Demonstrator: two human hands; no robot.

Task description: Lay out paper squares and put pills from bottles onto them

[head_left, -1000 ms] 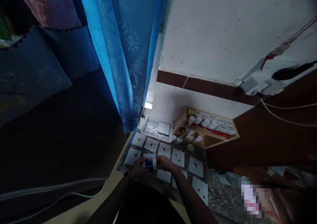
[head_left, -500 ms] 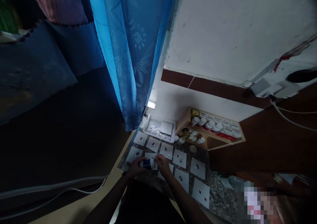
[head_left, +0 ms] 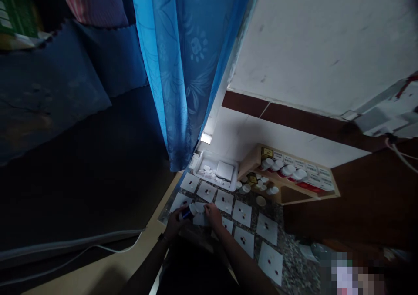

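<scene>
My left hand (head_left: 174, 225) grips a white bottle with a blue label (head_left: 187, 213), tilted up to the right. My right hand (head_left: 213, 214) rests just beside the bottle's white end, over a white paper square (head_left: 200, 216). Whether its fingers hold anything is hidden in shadow. Several more paper squares (head_left: 242, 213) lie in rows on the speckled granite counter (head_left: 290, 264), each with small dark and red pills on it.
A white plastic tray (head_left: 199, 169) holds paper scraps beyond the squares. A wooden shelf (head_left: 251, 164) carries several white-capped bottles and labelled boxes. A blue curtain (head_left: 173, 68) hangs to the left, and a pale cable (head_left: 65, 245) runs along the dark left side.
The bottle has tilted and shifted left in my left hand, and my right hand has come apart from it. The whole view has swung as my head turned.
</scene>
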